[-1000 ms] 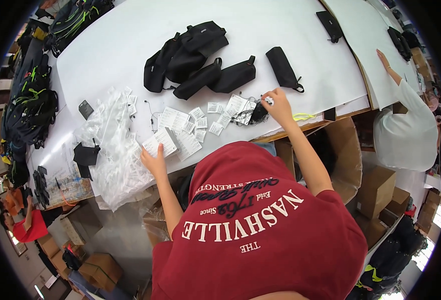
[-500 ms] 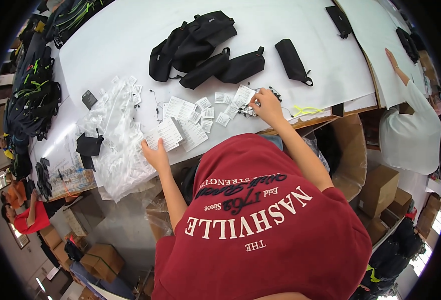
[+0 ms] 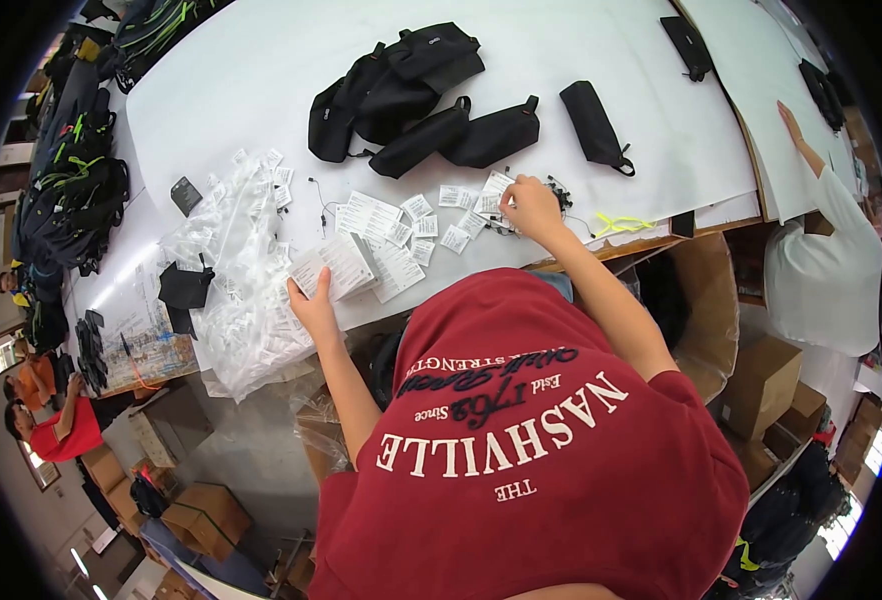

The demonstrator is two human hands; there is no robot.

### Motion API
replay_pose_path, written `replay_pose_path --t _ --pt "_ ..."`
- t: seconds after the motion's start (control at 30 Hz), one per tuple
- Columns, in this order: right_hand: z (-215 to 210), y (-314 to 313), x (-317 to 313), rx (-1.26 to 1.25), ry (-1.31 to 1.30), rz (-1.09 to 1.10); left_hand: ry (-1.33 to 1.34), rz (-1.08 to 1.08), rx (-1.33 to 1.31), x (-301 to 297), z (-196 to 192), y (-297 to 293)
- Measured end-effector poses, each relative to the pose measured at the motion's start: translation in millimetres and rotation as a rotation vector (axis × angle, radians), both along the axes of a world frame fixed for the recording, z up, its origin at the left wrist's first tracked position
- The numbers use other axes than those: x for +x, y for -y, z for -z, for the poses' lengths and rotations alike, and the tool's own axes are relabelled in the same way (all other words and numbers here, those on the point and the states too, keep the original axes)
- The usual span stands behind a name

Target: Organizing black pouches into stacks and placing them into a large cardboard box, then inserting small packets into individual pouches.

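A stack of white printed cards (image 3: 345,262) is in my left hand (image 3: 313,302), with the thumb on top, at the table's near edge. My right hand (image 3: 533,212) is closed in a pinch over a white printed label (image 3: 495,186) and a small pile of thin black cords (image 3: 559,194). What its fingertips hold, if anything, is hidden. Between my hands lie more white cards (image 3: 369,214) and several small square white tags (image 3: 425,226). A single black cord (image 3: 323,206) lies behind the cards.
Black zip pouches (image 3: 401,85) are heaped at the far side, with a single pouch (image 3: 593,125) to their right. Clear plastic bags (image 3: 246,300) spread at left. A yellow-green cord (image 3: 621,224) lies near the edge. Another person (image 3: 821,265) works at right.
My right hand has shifted slightly left over the white label, covering more of it. My left hand still holds the card stack. The whole view has moved a little.
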State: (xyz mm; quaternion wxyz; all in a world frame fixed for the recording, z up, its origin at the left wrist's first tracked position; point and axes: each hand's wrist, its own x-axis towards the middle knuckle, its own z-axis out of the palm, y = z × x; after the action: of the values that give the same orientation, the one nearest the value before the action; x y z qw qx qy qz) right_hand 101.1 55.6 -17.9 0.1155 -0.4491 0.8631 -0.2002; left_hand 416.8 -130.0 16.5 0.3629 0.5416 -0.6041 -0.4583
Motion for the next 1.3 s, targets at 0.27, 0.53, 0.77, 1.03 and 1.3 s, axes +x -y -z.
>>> replay_pose_path --t 0.27,0.53,0.77,1.03,1.3 --pt "-102 -18 -17 -0.609 0.630 0.257 -0.485 -0.004 0.522 -46 -58 -21" --pt "-141 -19 -3 -0.696 0.887 0.162 -0.217 0.544 0.352 -101 -90 -55" --pt "-167 -10 46 -0.659 0.795 -0.019 -0.484 0.655 0.304 -126 -100 -80" --pt "-175 -1 63 -0.623 0.641 -0.114 -0.327 0.698 -0.063 -123 -107 -86" --pt "-175 -4 63 -0.649 0.671 -0.154 -0.249 0.748 -0.141 -123 -125 -95"
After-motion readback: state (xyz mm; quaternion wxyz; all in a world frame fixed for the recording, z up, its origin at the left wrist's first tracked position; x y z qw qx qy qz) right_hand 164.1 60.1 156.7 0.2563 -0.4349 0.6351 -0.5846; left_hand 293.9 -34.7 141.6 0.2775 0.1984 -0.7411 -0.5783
